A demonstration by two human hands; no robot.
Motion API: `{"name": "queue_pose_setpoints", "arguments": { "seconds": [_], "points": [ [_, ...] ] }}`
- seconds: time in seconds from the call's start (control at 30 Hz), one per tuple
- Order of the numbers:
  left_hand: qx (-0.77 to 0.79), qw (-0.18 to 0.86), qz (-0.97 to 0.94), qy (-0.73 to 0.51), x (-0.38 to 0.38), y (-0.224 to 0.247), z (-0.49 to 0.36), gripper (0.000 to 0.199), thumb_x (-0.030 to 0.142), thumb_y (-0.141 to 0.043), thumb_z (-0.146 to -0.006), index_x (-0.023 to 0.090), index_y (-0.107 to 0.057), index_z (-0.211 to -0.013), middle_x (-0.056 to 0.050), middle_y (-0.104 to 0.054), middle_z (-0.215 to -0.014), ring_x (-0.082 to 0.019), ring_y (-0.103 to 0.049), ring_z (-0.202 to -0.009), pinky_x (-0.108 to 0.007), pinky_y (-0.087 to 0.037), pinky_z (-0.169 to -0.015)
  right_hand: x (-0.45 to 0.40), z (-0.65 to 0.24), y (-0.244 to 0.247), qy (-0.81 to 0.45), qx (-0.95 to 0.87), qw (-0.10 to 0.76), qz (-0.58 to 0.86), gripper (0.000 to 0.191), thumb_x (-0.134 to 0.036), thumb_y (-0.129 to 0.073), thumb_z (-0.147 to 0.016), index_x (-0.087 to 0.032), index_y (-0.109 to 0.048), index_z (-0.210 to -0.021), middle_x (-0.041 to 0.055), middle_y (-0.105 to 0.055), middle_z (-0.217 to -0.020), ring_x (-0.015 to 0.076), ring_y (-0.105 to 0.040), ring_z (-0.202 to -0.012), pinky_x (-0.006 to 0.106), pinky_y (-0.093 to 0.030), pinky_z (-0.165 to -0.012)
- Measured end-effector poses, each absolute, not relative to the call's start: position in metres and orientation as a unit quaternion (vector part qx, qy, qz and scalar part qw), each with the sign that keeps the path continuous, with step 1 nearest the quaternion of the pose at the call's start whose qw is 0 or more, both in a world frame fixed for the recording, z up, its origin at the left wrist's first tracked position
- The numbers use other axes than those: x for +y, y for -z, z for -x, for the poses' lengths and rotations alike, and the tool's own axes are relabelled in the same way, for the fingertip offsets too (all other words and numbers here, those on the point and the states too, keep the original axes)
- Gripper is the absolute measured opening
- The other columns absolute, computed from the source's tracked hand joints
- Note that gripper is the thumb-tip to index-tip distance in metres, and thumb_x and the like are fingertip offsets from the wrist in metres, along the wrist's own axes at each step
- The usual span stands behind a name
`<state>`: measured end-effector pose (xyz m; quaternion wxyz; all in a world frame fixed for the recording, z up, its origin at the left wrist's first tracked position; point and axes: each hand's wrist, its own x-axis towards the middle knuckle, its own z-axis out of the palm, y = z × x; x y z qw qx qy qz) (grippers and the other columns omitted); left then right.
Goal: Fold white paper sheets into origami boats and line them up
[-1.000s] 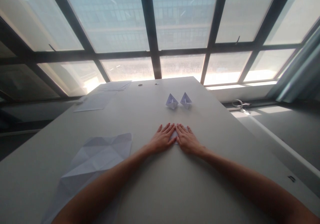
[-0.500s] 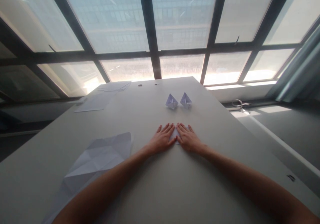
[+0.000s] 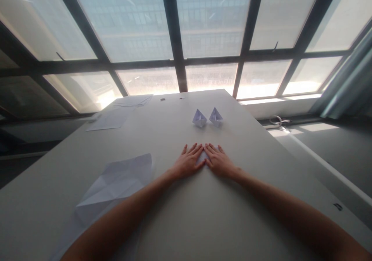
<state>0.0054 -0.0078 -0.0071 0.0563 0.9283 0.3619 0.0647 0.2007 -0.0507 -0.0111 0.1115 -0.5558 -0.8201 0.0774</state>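
Note:
Both palms lie face down on a small piece of folded white paper on the white table. My left hand covers its left side, fingers stretched out and slightly spread. From the right, my right hand presses on it, also flat with fingers extended. The fingertips of the two hands almost meet at the paper's far edge. Most of the paper is hidden, so its folded shape cannot be made out. Beyond the hands stand two folded paper boats, one on the left and one on the right.
A large creased sheet of paper lies at the left, partly under my left forearm. More white sheets rest at the table's far left. Windows rise behind the table. A white cable lies past the right edge.
Both hands stay flat on the folded paper, their fingertips shifting only very slightly. The paper boats have not moved.

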Motion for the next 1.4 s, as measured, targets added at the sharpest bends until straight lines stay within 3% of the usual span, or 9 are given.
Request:
{"name": "queue_pose_setpoints", "arguments": {
  "seconds": [0.3, 0.67, 0.97, 1.2, 1.4],
  "points": [
    [0.335, 0.053, -0.939, -0.055, -0.005, 0.008, -0.002, 0.072, 0.053, -0.034, -0.097, 0.015, -0.016, -0.155, -0.009, -0.018, -0.16, -0.02, -0.011, -0.149, -0.04, -0.005, -0.12, -0.047, -0.206, 0.01, -0.068, -0.855, 0.103, 0.504, 0.061, -0.032, -0.028, -0.097, -0.009, -0.023, -0.153, 0.0099, -0.023, -0.158, 0.0207, -0.016, -0.147, 0.046, -0.005, -0.12],
    [0.348, 0.047, -0.935, -0.044, -0.008, 0.007, -0.006, 0.071, 0.058, -0.027, -0.098, 0.019, -0.015, -0.156, -0.008, -0.017, -0.161, -0.021, -0.01, -0.149, -0.042, -0.006, -0.12, -0.05, -0.204, 0.012, -0.087, -0.815, 0.091, 0.566, 0.067, -0.045, -0.028, -0.097, -0.011, -0.019, -0.154, 0.0099, -0.017, -0.16, 0.0227, -0.012, -0.148, 0.05, -0.007, -0.119],
    [0.362, 0.056, -0.93, -0.032, -0.009, 0.002, -0.001, 0.073, 0.061, -0.029, -0.096, 0.018, -0.02, -0.155, -0.008, -0.016, -0.161, -0.023, -0.008, -0.149, -0.044, -0.007, -0.12, -0.053, -0.215, 0.012, -0.084, -0.768, 0.094, 0.628, 0.064, -0.042, -0.024, -0.098, -0.006, -0.026, -0.152, 0.0145, -0.02, -0.159, 0.0258, -0.014, -0.148, 0.053, -0.005, -0.118],
    [0.372, 0.054, -0.926, -0.032, -0.009, 0.002, 0.0, 0.074, 0.062, -0.027, -0.096, 0.018, -0.019, -0.155, -0.009, -0.015, -0.161, -0.024, -0.008, -0.149, -0.048, -0.004, -0.119, -0.051, -0.216, 0.011, -0.027, -0.74, 0.147, 0.656, 0.063, -0.027, -0.034, -0.093, 0.002, -0.031, -0.148, 0.0198, -0.029, -0.155, 0.0264, -0.02, -0.146, 0.047, -0.004, -0.119],
    [0.358, 0.062, -0.931, -0.029, -0.011, -0.003, -0.001, 0.068, 0.061, -0.026, -0.098, 0.028, -0.013, -0.156, -0.003, -0.016, -0.161, -0.025, -0.005, -0.149, -0.052, -0.003, -0.118, -0.057, -0.201, 0.002, -0.056, -0.826, 0.171, 0.534, 0.064, -0.021, -0.036, -0.09, -0.006, -0.027, -0.151, 0.013, -0.031, -0.156, 0.0186, -0.021, -0.146, 0.038, -0.013, -0.12]
  ]
}}
